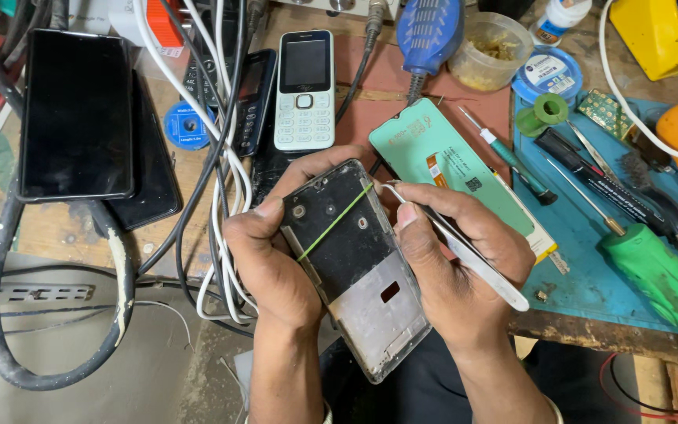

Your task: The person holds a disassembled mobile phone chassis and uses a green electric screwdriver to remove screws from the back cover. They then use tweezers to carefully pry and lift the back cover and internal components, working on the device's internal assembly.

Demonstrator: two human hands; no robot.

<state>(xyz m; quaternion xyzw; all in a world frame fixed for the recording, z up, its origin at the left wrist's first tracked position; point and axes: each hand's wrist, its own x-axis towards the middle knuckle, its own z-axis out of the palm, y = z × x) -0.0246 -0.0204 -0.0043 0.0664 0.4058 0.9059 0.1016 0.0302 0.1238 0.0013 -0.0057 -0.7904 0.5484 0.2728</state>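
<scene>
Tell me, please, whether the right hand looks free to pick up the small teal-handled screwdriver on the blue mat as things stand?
Probably not at once: the right hand is holding tweezers against the phone frame. The screwdriver itself lies uncovered just beyond that hand, with nothing between them.

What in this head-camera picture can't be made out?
- Front of the opened phone frame: turned away.
- Tip of the metal tweezers: too small to tell what it touches.
- Green-handled screwdriver: cut off by the right edge.
- Clear plastic tub: contents blurred.
</scene>
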